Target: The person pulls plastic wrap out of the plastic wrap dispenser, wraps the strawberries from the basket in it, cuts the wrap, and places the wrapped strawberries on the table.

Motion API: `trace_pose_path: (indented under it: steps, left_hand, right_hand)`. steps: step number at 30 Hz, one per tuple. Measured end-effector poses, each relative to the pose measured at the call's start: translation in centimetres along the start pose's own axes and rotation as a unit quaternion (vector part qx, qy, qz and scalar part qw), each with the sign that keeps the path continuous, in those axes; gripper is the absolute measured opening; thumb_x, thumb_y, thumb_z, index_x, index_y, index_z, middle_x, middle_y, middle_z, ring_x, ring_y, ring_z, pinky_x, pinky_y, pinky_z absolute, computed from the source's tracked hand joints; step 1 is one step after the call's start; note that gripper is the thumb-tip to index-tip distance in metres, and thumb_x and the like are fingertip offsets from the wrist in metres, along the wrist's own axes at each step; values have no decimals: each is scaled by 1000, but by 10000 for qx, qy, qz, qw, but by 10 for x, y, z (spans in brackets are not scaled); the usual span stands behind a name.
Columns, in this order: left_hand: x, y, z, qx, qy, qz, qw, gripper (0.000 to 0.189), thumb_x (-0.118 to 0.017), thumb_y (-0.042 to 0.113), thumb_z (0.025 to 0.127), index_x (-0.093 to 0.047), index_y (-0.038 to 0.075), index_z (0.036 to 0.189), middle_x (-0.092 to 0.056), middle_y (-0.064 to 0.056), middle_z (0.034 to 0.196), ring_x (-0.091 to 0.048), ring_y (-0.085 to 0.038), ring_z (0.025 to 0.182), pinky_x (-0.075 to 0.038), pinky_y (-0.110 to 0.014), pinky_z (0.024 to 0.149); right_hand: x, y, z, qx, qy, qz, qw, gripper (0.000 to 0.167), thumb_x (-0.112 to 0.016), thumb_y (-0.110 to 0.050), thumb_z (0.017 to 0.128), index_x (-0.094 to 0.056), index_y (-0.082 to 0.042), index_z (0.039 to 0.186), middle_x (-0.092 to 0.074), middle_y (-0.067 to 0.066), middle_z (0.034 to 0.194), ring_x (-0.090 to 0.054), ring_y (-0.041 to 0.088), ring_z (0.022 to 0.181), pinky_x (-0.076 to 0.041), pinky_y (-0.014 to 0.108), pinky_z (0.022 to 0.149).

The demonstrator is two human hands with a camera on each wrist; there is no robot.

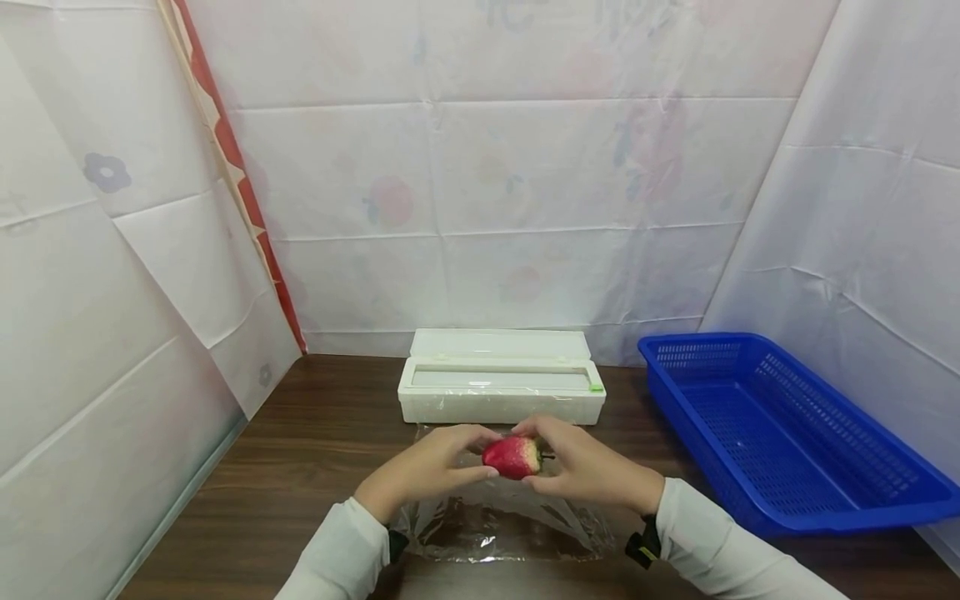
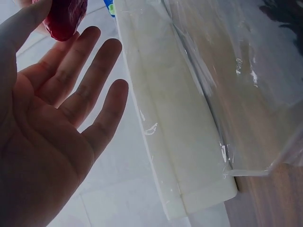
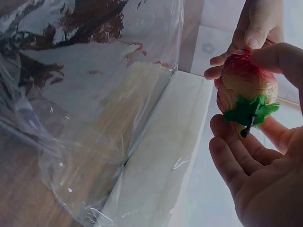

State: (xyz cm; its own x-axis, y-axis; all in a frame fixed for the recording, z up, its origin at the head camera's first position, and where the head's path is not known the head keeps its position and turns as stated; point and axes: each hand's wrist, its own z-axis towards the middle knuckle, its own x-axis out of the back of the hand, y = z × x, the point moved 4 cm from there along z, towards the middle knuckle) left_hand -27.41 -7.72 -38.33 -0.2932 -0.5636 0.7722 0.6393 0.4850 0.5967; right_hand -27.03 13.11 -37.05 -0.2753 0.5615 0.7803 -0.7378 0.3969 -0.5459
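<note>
A strawberry [image 1: 511, 457], red with a pale top, green leaves and a dark stem, is held between both hands above a sheet of clear plastic wrap [image 1: 487, 546]. My left hand [image 1: 431, 467] holds its red tip between thumb and fingers; the other fingers spread out in the left wrist view. With its thumb on one side and fingers on the other, my right hand [image 1: 588, 467] grips the strawberry [image 3: 248, 85] near the leafy end. The wrap spreads over the table in front of a white wrap dispenser box [image 1: 502, 407], whose lid stands raised at the back.
A blue plastic basket [image 1: 675, 417] stands on the right of the dark wooden table [image 1: 300, 450]. White printed sheets [image 1: 525, 208] hang behind and at both sides. A green cutter slider [image 1: 596, 387] sits at the right end of the dispenser box.
</note>
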Motion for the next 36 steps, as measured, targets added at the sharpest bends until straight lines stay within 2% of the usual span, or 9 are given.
trace_pose_path:
  steps: [5, 13, 20, 26, 30, 36]
  left_hand:
    - [-2, 0, -1, -38, -17, 23, 10000, 43, -70, 35, 96, -60, 13, 132, -65, 4, 125, -60, -9, 114, -50, -39, 98]
    - [-5, 0, -3, -30, -126, 52, 9999, 40, -76, 26, 92, -63, 14, 128, -66, 6, 120, -61, -7, 110, -51, -38, 97]
    - [-12, -1, -7, 80, -461, -1, 9989, 40, -77, 28, 91, -64, 13, 125, -68, 7, 116, -63, -5, 107, -52, -32, 94]
    - [-15, 0, -11, 141, -692, 22, 9975, 38, -78, 27, 88, -66, 14, 122, -69, 10, 109, -64, -3, 101, -54, -35, 91]
    - [-15, 1, -12, 154, -773, 83, 9969, 38, -79, 26, 87, -66, 14, 121, -69, 9, 109, -64, -4, 101, -54, -34, 91]
    - [-19, 0, -12, 179, -835, 245, 9960, 38, -82, 28, 85, -66, 14, 117, -70, 9, 104, -65, -5, 96, -54, -29, 86]
  right_hand:
    - [-4, 1, -3, -1, -72, -15, 10000, 51, -78, -11, 87, -53, -7, 132, -59, -1, 124, -60, 13, 111, -53, 29, 90]
    - [-13, 6, -6, -429, -192, 90, 9989, 50, -79, -20, 89, -54, -9, 130, -61, -2, 123, -61, 11, 106, -54, 26, 87]
    - [-23, 9, -10, -415, -334, 138, 9985, 48, -82, -25, 86, -58, -12, 125, -63, -2, 121, -62, 8, 102, -54, 24, 84]
    - [-29, 9, -14, -736, -644, 130, 9951, 48, -80, -37, 87, -56, -18, 125, -63, -6, 119, -62, 5, 97, -54, 25, 83]
    - [-32, 8, -15, -654, -717, -14, 9953, 50, -80, -38, 86, -56, -18, 125, -64, -4, 120, -62, 6, 98, -54, 27, 84]
    - [-36, 5, -16, -541, -815, 51, 9952, 51, -82, -33, 85, -55, -15, 123, -64, -1, 119, -62, 7, 98, -55, 27, 84]
